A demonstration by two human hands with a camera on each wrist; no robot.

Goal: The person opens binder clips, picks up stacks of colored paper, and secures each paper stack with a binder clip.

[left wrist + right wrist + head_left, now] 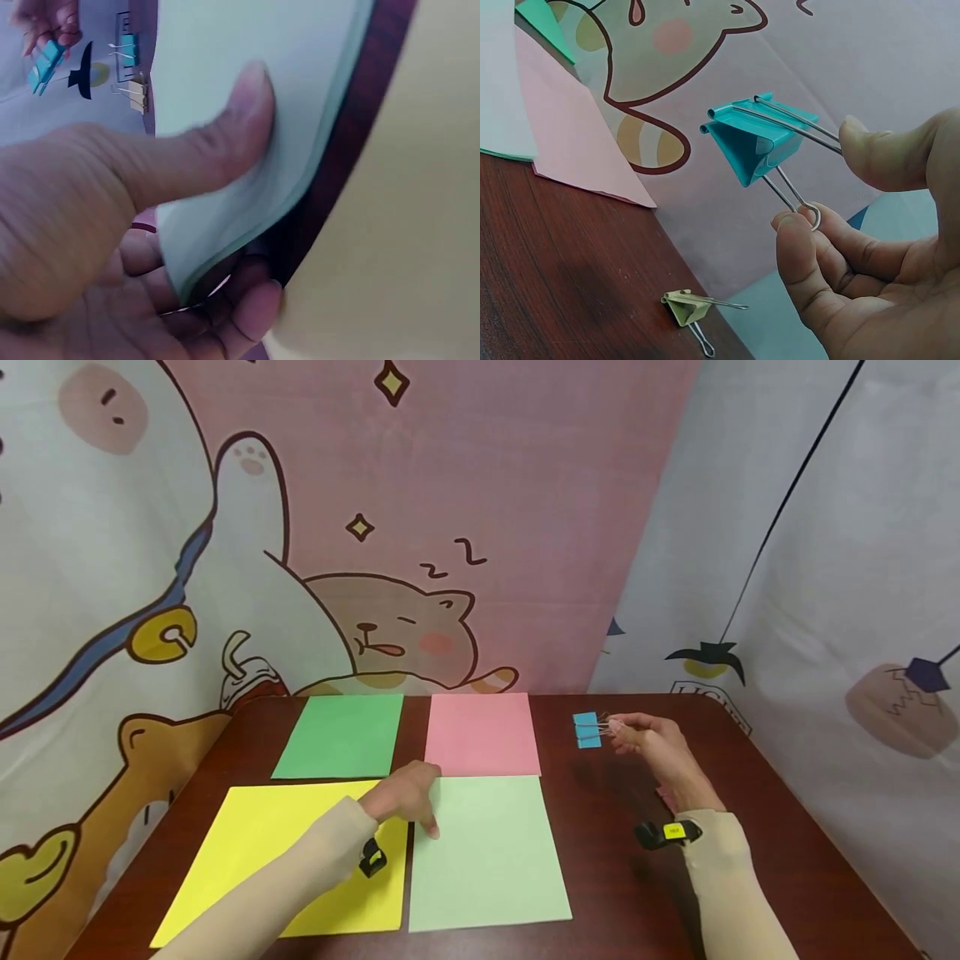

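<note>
In the head view my left hand [406, 793] is at the upper left corner of a stack of light green paper [491, 864]. The left wrist view shows its thumb on top of that corner and its fingers underneath, with the edge bent upward between them. On the right, my right hand [662, 750] holds a blue binder clip [587, 730] in the air by its wire handles. Seen from the right wrist, thumb and fingers are on opposite handles of the binder clip [769, 142], and its mouth faces away from the palm.
Yellow paper [300, 835] lies left of the light green stack; green paper [345, 735] and pink paper [482, 735] lie behind. A yellowish binder clip [686, 306] and another blue clip [129, 49] are on the brown table [600, 877]. Printed cloth [570, 527] hangs around it.
</note>
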